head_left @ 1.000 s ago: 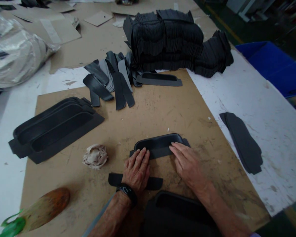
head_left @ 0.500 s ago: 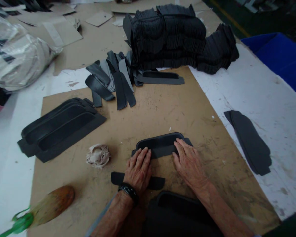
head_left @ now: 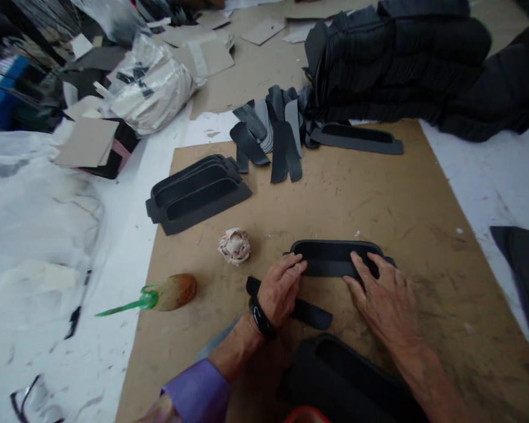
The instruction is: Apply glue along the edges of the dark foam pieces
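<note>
A black tray-shaped piece (head_left: 326, 265) lies flat on the brown board (head_left: 317, 211). My left hand (head_left: 283, 286), with a black band at the wrist, rests its fingertips on the piece's left end; its fingers lie close together. My right hand (head_left: 381, 291) has its fingers spread over the right part of the piece, pressing on it without a grip. A narrow black strip (head_left: 314, 314) passes beneath my left hand and wrist. Nearer to me, between my forearms, sits another dark recessed piece (head_left: 352, 376).
Left on the board are stacked black pieces (head_left: 200, 197), a crumpled cloth ball (head_left: 235, 246) and a brown-headed tool with a green handle (head_left: 176, 292). Behind lie loose strips (head_left: 285, 138) and a large black stack (head_left: 397, 64). Glasses (head_left: 35, 402) rest at lower left.
The view has swung left, showing more of the table's left side. My right hand's fingers are more spread on the piece, and the strip under my left hand is now more slanted.
</note>
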`<state>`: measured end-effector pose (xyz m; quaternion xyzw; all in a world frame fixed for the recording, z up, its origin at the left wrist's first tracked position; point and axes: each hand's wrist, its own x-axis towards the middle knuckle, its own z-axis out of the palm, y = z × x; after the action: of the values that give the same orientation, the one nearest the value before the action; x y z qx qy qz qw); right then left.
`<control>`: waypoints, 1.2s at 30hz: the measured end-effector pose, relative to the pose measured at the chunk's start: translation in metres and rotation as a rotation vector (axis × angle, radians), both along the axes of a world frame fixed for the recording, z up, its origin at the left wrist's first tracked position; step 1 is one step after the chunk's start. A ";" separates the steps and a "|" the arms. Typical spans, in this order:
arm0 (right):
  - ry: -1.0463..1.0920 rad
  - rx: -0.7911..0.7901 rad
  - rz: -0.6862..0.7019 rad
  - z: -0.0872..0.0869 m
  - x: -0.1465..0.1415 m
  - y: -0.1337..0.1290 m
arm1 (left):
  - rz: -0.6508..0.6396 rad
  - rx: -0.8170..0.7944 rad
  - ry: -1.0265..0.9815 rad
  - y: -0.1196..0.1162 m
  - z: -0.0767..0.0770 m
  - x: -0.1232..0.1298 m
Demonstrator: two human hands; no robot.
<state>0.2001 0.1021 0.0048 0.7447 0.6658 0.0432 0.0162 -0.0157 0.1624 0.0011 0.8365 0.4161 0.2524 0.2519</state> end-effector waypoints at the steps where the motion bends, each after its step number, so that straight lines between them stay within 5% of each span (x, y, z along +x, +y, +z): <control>1: -0.002 -0.002 -0.004 0.001 0.000 0.000 | 0.068 -0.014 -0.037 0.002 0.002 -0.002; 5: 0.007 -0.017 -0.023 0.004 -0.001 0.000 | 0.271 -0.065 0.076 0.014 0.005 -0.003; 18: 0.066 0.052 -0.051 0.000 -0.001 -0.002 | 0.426 -0.505 0.209 0.045 0.019 0.022; 25: 0.094 0.056 -0.056 0.001 -0.001 -0.003 | 0.338 -0.756 -0.006 0.061 0.030 0.018; 36: 0.079 0.062 -0.057 0.000 -0.001 -0.004 | 0.349 -1.135 -0.330 0.060 0.010 0.017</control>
<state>0.1987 0.0983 0.0044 0.7645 0.6429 0.0340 -0.0318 0.0010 0.2223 0.0113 0.4411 0.5720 0.1551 0.6739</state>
